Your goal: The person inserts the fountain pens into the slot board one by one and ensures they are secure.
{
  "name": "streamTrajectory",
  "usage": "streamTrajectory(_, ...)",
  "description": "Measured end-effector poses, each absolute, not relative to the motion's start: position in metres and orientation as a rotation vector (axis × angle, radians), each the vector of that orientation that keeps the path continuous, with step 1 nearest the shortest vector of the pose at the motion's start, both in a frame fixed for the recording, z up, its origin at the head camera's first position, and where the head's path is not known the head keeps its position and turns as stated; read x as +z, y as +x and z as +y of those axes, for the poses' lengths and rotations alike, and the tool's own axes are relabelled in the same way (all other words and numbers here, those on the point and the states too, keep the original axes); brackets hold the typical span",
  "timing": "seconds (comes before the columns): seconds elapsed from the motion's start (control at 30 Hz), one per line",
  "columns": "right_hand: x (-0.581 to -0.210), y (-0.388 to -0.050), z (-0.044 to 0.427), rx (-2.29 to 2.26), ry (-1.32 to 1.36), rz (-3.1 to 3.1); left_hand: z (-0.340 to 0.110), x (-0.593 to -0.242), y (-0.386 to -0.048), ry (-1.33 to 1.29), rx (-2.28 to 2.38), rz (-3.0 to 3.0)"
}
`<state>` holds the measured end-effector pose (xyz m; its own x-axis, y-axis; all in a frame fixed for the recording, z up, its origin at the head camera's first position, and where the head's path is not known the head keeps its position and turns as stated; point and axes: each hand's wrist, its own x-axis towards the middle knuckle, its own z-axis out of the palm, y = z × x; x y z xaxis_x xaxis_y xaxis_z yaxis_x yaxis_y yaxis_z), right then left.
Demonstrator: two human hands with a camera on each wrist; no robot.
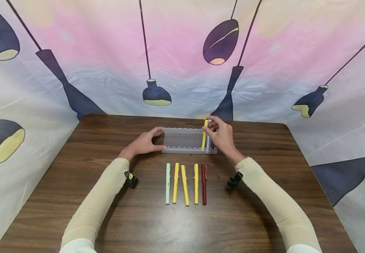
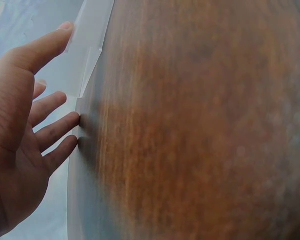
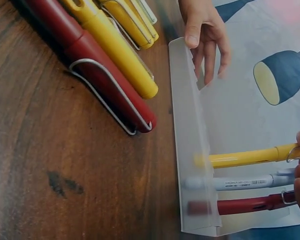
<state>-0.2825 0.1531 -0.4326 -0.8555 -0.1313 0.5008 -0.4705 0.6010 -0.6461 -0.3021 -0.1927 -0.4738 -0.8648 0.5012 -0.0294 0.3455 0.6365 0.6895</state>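
Note:
A translucent pen tray (image 1: 182, 151) with notched edges lies on the table. My left hand (image 1: 142, 142) spans its left end, fingers mostly straight; the thumb touches the near corner. In the left wrist view this hand (image 2: 27, 130) has its fingers spread beside the tray wall (image 2: 90, 30). My right hand (image 1: 223, 136) pinches a yellow pen (image 1: 205, 138) near its far, clipped end; the near end is inside the tray. Beside it in the tray lie a white pen (image 3: 244, 182) and a dark red pen (image 3: 249, 205), partly hidden by the right fingers in the head view.
In front of the tray lies a row of pens: light green (image 1: 168, 184), three yellow ones (image 1: 176, 183) and a dark red one (image 1: 204, 184). The wooden table (image 1: 132, 225) meets a lamp-patterned cloth (image 1: 182, 52) behind and at both sides.

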Motion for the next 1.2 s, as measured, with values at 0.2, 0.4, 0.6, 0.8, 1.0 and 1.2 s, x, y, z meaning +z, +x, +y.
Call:
streamTrajectory(0.2,-0.4355,-0.281,0.1521,1.074,0.496,-2.433,-0.1919,-0.4721,-0.3004,0.69,1.048,2.636)
streamTrajectory(0.4,-0.4362,-0.2815,0.1508,1.01,0.491,-2.454,-0.191,-0.4694,-0.2982,0.696,1.043,2.638)
streamTrajectory(0.6,-0.4343,-0.2803,0.1503,0.963,0.503,-2.467,-0.1912,-0.4712,-0.2985,0.694,1.052,2.633)
streamTrajectory(0.8,-0.4334,-0.2802,0.1501,0.921,0.527,-2.455,-0.192,-0.4716,-0.2986,0.698,1.064,2.634)
streamTrajectory(1.0,-0.4328,-0.2815,0.1498,0.902,0.517,-2.461,-0.192,-0.4708,-0.2973,0.688,1.066,2.626)
streamTrajectory(1.2,-0.4305,-0.2817,0.1497,0.898,0.508,-2.491,-0.1926,-0.4717,-0.2981,0.685,1.067,2.627)
